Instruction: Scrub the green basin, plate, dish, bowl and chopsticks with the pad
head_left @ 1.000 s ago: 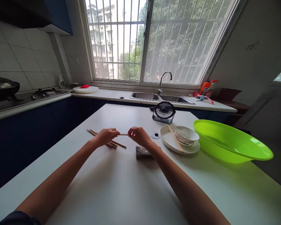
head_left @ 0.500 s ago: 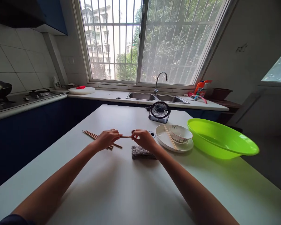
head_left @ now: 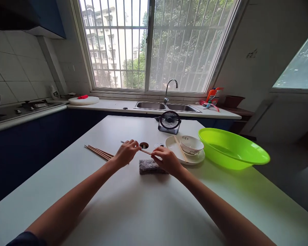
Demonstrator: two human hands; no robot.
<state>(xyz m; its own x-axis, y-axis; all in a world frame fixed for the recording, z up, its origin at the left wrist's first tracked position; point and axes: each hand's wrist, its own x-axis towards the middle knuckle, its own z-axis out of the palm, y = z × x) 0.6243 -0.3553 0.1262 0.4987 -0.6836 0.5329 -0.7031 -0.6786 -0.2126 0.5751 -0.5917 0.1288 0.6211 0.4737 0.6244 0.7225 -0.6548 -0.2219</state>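
Note:
Wooden chopsticks [head_left: 145, 151] stretch between my two hands above the table, tilted down to the right; one or a pair, I cannot tell. My left hand [head_left: 127, 152] is closed round their middle, with dark tips poking out on its left. At the other end, the fingertips of my right hand [head_left: 166, 159] pinch them. Several more chopsticks [head_left: 99, 152] lie in a loose bundle left of my left hand. Below the held ones rests a folded grey cloth [head_left: 150, 167], partly behind my right hand. A brown-rimmed round thing [head_left: 144, 145] shows just beyond my fingers.
A white plate [head_left: 171, 150] carries a bowl [head_left: 192, 145] and a pair of light chopsticks [head_left: 180, 149]. Right of it stands a large green basin [head_left: 233, 150]. A small black fan [head_left: 169, 122] is at the table's far side, with a sink [head_left: 151, 105] behind.
My left hand has moved right and slightly up, away from the bundle. The held chopsticks have tilted, and their tips now show left of my left hand. The view has shifted a little.

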